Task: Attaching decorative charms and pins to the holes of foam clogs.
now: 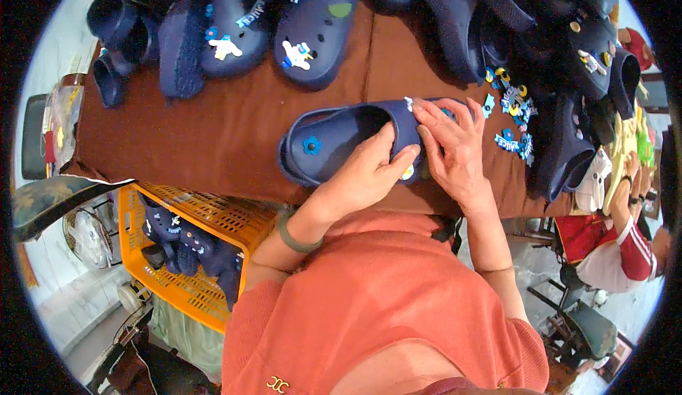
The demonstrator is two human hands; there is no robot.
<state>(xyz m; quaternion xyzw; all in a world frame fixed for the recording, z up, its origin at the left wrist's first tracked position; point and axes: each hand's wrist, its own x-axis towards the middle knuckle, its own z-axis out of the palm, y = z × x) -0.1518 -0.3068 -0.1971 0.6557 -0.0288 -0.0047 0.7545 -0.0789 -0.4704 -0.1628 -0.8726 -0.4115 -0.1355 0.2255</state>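
Note:
A navy blue clog (334, 141) lies on its side on the brown table (234, 132), its opening facing left and a blue flower charm on its strap. My left hand (369, 171) grips the clog's upper from below, thumb across it. Fingers of my right hand (451, 146) press on the toe part, beside a small white charm at the top edge. A green band circles my left wrist.
Many navy clogs (312, 25) with charms are piled along the table's far edge and right side. Loose blue and yellow charms (513, 114) lie right of my hands. An orange crate (206, 253) with more clogs stands lower left. Another person (618, 246) sits at right.

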